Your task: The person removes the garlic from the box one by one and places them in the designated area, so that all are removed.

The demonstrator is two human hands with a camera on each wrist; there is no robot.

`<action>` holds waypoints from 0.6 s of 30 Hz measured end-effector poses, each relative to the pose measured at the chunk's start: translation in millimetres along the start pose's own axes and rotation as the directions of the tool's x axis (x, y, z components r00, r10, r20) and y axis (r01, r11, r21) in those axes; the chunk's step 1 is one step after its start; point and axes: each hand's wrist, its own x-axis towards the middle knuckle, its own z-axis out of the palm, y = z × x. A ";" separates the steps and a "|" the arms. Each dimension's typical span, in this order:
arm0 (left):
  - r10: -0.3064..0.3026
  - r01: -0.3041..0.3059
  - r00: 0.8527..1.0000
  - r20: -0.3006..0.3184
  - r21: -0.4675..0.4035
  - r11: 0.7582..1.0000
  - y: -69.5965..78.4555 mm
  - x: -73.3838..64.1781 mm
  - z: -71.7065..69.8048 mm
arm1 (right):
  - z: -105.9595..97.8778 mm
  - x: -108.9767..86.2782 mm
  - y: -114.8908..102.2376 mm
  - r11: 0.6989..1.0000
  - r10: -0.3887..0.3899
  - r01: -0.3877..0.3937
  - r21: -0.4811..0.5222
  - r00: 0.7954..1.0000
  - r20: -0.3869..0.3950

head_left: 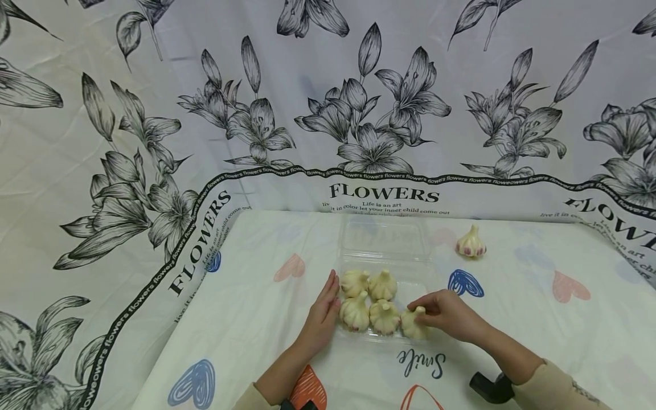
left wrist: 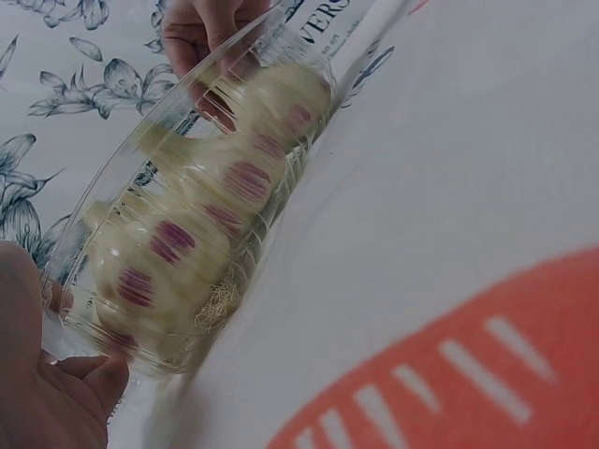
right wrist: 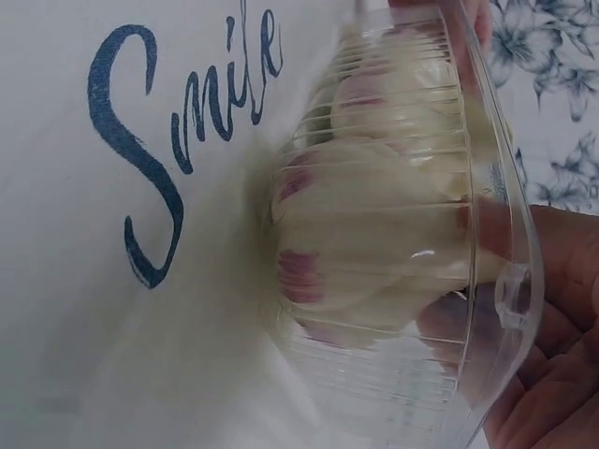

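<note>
Clear plastic forms the tray (head_left: 408,285) on the desk (head_left: 523,324) in the head view, its longer side running from nine to three o'clock and its lid (head_left: 384,236) laid back at twelve. Four garlic bulbs (head_left: 355,313) sit two by two on its nine-o'clock side; the held bulb (head_left: 414,328) is inside the five-o'clock corner, stem up. Your right hand (head_left: 453,316) comes in from three o'clock, its grip narrowed to a pinch around that bulb's upper part. Your left hand (head_left: 322,319) rests at nine o'clock, fingers straight along the tray's side. The relation that seems to count most is to the lone bulb (head_left: 471,243): it stands stem up outside the tray, between twelve and one o'clock from your right hand, which is the nearer, and just beyond a blue heart (head_left: 466,283).

In the left wrist view, you see purple-flecked bulbs through the plastic, your left hand at eight o'clock and your right at eleven.

In the right wrist view, your fingers cross the rim from four o'clock; you cannot tell whether the pinched bulb bears on the tray's floor.
</note>
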 end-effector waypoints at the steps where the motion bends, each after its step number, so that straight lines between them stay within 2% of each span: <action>1: 0.001 -0.001 1.000 0.000 0.002 1.000 -0.2 0.1 0.1 | 0.2 -0.1 -0.4 1.000 0.003 -0.003 -0.007 1.000 -0.001; 7: -0.001 0.001 1.000 0.001 0.017 1.000 1.1 0.1 -0.3 | -3.5 -0.7 -4.7 0.999 0.002 -0.003 -0.050 0.999 -0.034; 13: -0.005 0.005 1.000 0.002 0.022 1.000 1.2 0.4 -0.6 | -12.7 -2.8 -11.9 1.000 0.001 -0.002 -0.011 0.995 -0.098; 18: 0.013 -0.012 1.000 -0.016 0.016 1.000 -16.4 3.0 4.2 | -22.2 -5.5 -15.3 1.000 -0.014 0.012 -0.012 0.988 -0.152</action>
